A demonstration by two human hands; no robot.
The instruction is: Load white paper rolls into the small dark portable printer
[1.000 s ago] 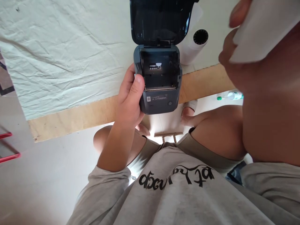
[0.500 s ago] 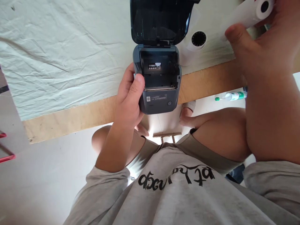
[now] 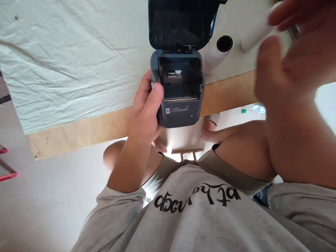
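Observation:
A dark blue-grey label printer is gripped by its left side in my left hand, at the table's front edge. Its black lid stands raised, and no roll lies in the paper bay. My right hand is at the upper right, slightly blurred, with thumb and fingers apart and nothing between them. Just beyond its fingertips a white paper roll lies on the cloth, partly covered by the hand. Another white roll with a black core stands between the printer and that hand.
A wrinkled pale green cloth covers the table, leaving a bare wooden edge along the front. A bottle with a green cap lies on the floor under the right arm. Red bars show at the far left.
My right hand has let go of the white roll, which now lies on the cloth, and has moved slightly left with its fingers spreading. The left hand and printer have barely shifted.

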